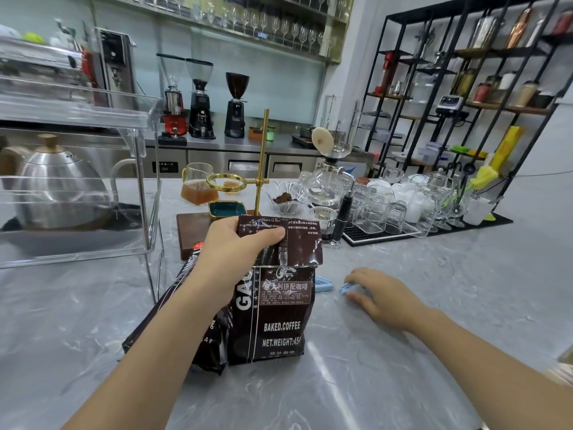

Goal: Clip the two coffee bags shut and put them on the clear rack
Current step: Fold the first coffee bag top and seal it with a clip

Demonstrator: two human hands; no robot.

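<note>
On the marble counter [403, 383] the upright coffee bag [276, 308] – soft, crinkly foil, probably bottom-heavy – is pinched at its folded top by the left hand [235, 252], while a blue clip [344, 288] gets touched by the loosely curled right hand [381, 294]

A glossy dark-brown foil coffee bag with white lettering [280, 308] stands upright at the centre of the grey marble counter, its top folded over and creased. A second dark-brown foil coffee bag [173, 318] leans tilted against it at its 9 o'clock, mostly hidden. Two pale-blue plastic clips lie at the upright bag's 3 o'clock: one [325, 285] just beside it, another [345, 288] farther out. The clear acrylic two-tier rack [145, 156] stands at 10 o'clock.
</note>
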